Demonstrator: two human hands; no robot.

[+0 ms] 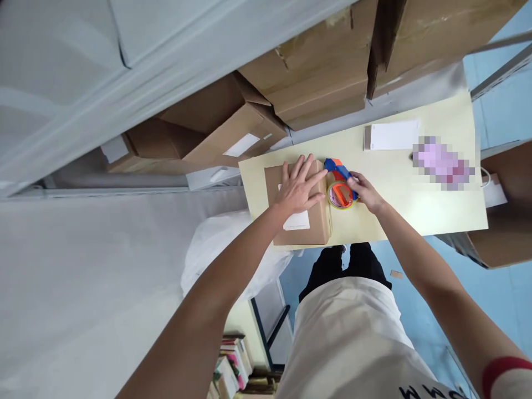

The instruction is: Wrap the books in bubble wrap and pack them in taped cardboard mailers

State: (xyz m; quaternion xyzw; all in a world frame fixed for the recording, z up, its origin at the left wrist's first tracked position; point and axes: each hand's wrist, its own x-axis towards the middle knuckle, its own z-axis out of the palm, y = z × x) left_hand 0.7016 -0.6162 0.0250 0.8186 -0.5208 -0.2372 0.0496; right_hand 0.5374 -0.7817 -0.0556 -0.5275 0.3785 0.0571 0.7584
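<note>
A brown cardboard box (318, 227) with a white label (297, 221) lies on the left end of the pale yellow table (399, 205). Across its top my left hand (297, 185) rests flat with fingers spread, holding nothing. My right hand (366, 191) is wrapped round the handle of a blue and orange tape dispenser (341, 169) fitted with a roll of tape (331, 195). The dispenser's head is at the box's right edge, close to my left fingertips. Whether tape is stuck to the box there, I cannot tell.
Behind the table stand an open cardboard box (224, 136) and larger boxes (316, 66). A white card stack (394, 136) and a blurred pink item (443, 160) lie on the table's right part. A white plastic bag (211, 238) bulges at the left; another open box (507, 221) stands right.
</note>
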